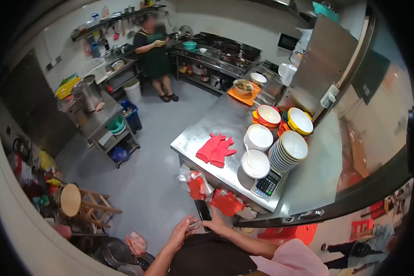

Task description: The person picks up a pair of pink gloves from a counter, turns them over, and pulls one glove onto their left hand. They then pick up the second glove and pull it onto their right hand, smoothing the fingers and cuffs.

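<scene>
My right hand (218, 225) is closed around the side of a black smartphone (203, 210), which I hold upright in front of my apron (211, 255). Just left of the phone is my left hand (184, 230), its fingers apart and nothing in it. Beyond the phone, red plastic bags (227, 202) hang at the side of the steel counter (188, 138). A pair of red rubber gloves (215, 150) lies flat on the counter top.
Bowl stacks (287, 152) and a scale with a calculator-like keypad (267, 184) crowd the counter's right. A person (152, 55) stands at the back near the stove (211, 55). Wooden stools (85, 202) stand at left, a steel worktable (101, 115) behind them.
</scene>
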Demonstrator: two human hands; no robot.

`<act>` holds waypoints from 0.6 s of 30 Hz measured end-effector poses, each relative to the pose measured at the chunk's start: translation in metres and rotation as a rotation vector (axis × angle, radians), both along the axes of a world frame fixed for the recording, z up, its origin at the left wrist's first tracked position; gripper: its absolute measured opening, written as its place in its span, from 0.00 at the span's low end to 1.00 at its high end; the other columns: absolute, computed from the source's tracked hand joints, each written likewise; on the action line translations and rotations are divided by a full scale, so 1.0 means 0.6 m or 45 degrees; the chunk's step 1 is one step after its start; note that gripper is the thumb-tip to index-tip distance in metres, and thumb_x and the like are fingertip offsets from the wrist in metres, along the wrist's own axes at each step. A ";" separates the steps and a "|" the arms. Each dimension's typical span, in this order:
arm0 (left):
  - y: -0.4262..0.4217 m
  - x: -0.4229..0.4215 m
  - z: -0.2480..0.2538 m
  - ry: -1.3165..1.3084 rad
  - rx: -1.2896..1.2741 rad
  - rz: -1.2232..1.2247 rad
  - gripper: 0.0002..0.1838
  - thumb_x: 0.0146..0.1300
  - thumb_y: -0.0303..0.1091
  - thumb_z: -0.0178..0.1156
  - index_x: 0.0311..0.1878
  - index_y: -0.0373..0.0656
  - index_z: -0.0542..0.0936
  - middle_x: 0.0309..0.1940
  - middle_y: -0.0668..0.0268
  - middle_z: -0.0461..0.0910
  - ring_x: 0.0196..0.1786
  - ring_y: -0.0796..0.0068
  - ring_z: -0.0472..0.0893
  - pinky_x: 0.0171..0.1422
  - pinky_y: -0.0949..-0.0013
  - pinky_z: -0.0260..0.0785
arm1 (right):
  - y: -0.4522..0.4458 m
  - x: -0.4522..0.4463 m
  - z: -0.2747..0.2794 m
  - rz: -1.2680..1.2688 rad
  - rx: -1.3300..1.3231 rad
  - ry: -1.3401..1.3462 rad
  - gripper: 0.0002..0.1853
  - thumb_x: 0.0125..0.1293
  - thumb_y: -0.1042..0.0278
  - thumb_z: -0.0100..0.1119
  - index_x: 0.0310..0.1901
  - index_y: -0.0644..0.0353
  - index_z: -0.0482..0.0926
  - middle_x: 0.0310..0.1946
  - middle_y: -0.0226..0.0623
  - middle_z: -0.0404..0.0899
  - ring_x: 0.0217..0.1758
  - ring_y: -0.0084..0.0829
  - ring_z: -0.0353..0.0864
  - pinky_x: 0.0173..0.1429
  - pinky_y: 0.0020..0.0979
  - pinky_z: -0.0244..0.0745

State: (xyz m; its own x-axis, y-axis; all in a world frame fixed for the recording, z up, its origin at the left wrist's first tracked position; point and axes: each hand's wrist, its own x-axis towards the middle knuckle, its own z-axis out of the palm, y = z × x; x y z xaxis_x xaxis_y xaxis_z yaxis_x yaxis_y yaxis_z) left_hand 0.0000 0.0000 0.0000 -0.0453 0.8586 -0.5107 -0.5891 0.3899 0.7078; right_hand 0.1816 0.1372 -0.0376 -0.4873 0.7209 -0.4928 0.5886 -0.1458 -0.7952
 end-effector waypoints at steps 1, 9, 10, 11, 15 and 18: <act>0.012 0.001 0.001 0.004 0.000 -0.038 0.31 0.82 0.50 0.52 0.79 0.43 0.64 0.72 0.57 0.74 0.65 0.62 0.81 0.66 0.62 0.75 | 0.013 0.016 0.011 -0.093 0.137 -0.032 0.66 0.50 0.44 0.75 0.84 0.59 0.43 0.73 0.63 0.69 0.73 0.58 0.74 0.75 0.42 0.69; 0.118 -0.147 -0.024 0.064 -0.173 -0.227 0.23 0.83 0.44 0.53 0.73 0.43 0.71 0.65 0.60 0.81 0.58 0.70 0.83 0.62 0.68 0.76 | 0.148 -0.025 -0.056 -0.606 0.346 -0.441 0.65 0.48 0.52 0.77 0.82 0.65 0.47 0.69 0.65 0.70 0.71 0.61 0.71 0.75 0.49 0.68; 0.139 -0.152 -0.028 0.077 -0.176 -0.255 0.23 0.83 0.44 0.53 0.73 0.43 0.71 0.65 0.60 0.81 0.58 0.70 0.84 0.62 0.68 0.76 | 0.171 -0.029 -0.059 -0.614 0.378 -0.512 0.64 0.48 0.53 0.76 0.82 0.65 0.46 0.67 0.65 0.71 0.70 0.62 0.72 0.74 0.51 0.68; 0.159 -0.155 -0.032 0.092 -0.186 -0.281 0.23 0.83 0.43 0.53 0.73 0.42 0.71 0.64 0.60 0.81 0.58 0.70 0.84 0.62 0.68 0.76 | 0.191 -0.032 -0.065 -0.619 0.402 -0.584 0.64 0.48 0.54 0.76 0.82 0.65 0.46 0.65 0.64 0.72 0.68 0.64 0.72 0.73 0.53 0.69; 0.256 -0.174 -0.023 0.195 -0.175 -0.350 0.24 0.82 0.43 0.54 0.73 0.41 0.71 0.64 0.58 0.81 0.58 0.69 0.84 0.63 0.67 0.76 | 0.268 -0.067 -0.103 -0.691 0.512 -0.663 0.59 0.52 0.57 0.76 0.82 0.62 0.49 0.64 0.61 0.70 0.65 0.62 0.72 0.71 0.54 0.69; 0.327 -0.202 0.002 0.318 -0.182 -0.404 0.24 0.82 0.43 0.53 0.73 0.41 0.71 0.64 0.57 0.81 0.58 0.68 0.84 0.63 0.66 0.77 | 0.317 -0.100 -0.133 -0.781 0.599 -0.678 0.57 0.54 0.59 0.76 0.81 0.62 0.51 0.64 0.60 0.69 0.65 0.59 0.72 0.71 0.53 0.68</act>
State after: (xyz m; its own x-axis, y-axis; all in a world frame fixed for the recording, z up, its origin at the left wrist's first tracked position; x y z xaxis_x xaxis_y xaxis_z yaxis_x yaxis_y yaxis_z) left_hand -0.1211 0.1964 0.0012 0.0724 0.7710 -0.6327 -0.2415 0.6290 0.7389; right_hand 0.1218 0.3274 -0.1171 0.2502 0.9589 -0.1340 0.8189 -0.2834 -0.4990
